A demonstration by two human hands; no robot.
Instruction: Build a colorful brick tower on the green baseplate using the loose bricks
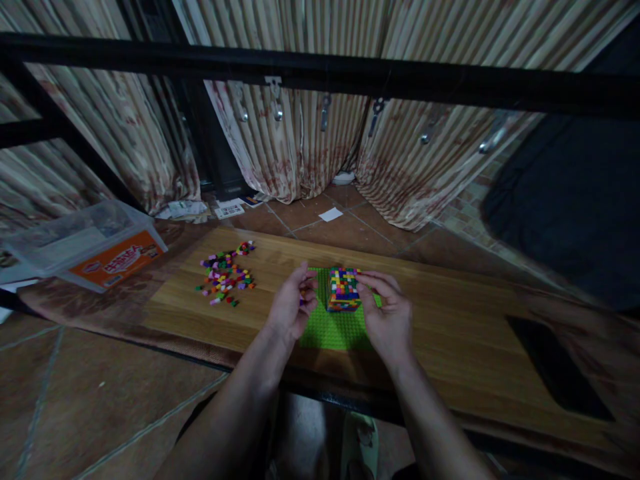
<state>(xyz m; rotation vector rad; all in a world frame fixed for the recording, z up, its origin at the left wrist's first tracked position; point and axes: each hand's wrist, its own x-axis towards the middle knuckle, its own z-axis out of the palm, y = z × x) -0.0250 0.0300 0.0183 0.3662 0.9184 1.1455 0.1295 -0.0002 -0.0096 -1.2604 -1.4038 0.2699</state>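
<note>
A block-shaped build of many-coloured small toy bricks (344, 285) stands on a green studded baseplate (333, 333). My left hand (290, 301) is just left of the build, apart from it, palm turned inward and fingers curled round a few small bricks (303, 295). At the build's right side, the thumb and fingers of my right hand (389, 317) come together against its upper edge. Whatever is between those fingertips is too small to make out. A scattered pile of loose toy bricks (227, 277) lies on the wooden board (450, 320), left of the baseplate.
A clear plastic box with an orange label (120, 267) sits at the left. On the right lies a flat black object (557, 367). A dark metal bar (320, 70) with hanging clips crosses in front of striped curtains (320, 143). Papers (331, 214) lie on the tiled floor.
</note>
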